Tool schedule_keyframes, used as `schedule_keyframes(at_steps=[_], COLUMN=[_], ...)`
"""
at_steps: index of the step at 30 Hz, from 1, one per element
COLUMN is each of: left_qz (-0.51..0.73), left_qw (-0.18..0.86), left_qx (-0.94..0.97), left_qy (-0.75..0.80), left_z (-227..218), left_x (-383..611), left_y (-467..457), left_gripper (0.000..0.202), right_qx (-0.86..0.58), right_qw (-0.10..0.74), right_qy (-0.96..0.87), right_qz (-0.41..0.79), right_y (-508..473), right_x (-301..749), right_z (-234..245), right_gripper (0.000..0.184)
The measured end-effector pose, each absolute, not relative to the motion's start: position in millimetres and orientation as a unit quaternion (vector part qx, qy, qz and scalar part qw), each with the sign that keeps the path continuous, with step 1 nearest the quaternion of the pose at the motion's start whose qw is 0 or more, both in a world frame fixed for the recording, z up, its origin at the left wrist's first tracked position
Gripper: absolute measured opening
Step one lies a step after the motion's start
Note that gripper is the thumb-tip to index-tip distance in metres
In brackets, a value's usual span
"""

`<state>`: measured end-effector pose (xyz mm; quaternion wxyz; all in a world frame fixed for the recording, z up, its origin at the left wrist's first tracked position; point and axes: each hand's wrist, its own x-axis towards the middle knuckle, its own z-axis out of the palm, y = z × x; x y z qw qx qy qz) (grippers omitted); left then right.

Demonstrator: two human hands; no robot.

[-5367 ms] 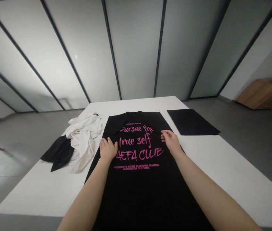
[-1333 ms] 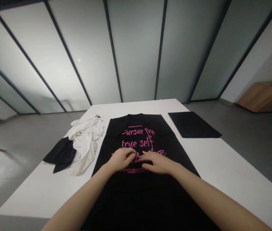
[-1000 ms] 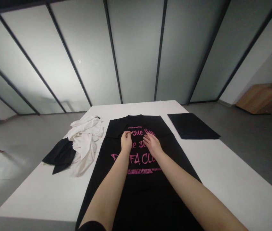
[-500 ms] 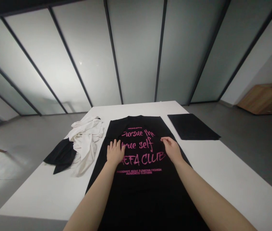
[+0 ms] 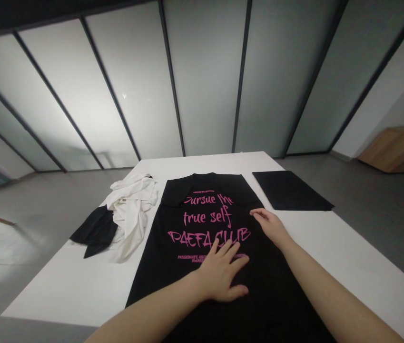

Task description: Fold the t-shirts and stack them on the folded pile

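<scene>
A black T-shirt [image 5: 205,228] lies flat along the middle of the white worktop [image 5: 80,295], collar at the far end, near part out of view. Pink lettering fills its front, with a sleeve folded inward at upper left. The left hand [image 5: 219,271] is spread over the lower lettering, fingers apart, gripping nothing. The right hand [image 5: 269,226] is at the shirt's right edge, fingertips close together; whether they pinch cloth I cannot tell. White surface separates the shirt from a folded black cloth [image 5: 292,190] on the right; crumpled white cloth [image 5: 130,205] lies near the left edge.
</scene>
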<state>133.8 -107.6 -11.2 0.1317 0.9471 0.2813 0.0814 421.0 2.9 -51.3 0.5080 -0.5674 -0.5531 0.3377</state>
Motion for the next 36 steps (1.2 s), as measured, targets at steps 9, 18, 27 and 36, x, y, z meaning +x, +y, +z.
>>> schedule_keyframes(at_steps=[9,18,27,36], left_qz=[0.169,0.038,0.252,0.385], left_qw=[0.147,0.145,0.148,0.278], left_qx=[0.885,0.884,0.831,0.773], left_qy=[0.408,0.443,0.473,0.419], left_z=[-9,-2,-20,-16], left_x=[212,253,253,252], left_y=[-37,0,26,41], left_gripper=[0.057,0.063,0.027,0.038], right_qx=[-0.599,-0.641,-0.598,-0.557], right_qw=[0.583,0.422,0.334,0.392], right_qy=[-0.416,-0.395,-0.448,-0.561], right_qz=[0.358,0.505,0.575,0.47], right_y=[5,-16,-26,-26], right_x=[451,476,475,436], right_z=[-46,-14,-9,-12], right_gripper=[0.037,0.066,0.058,0.065])
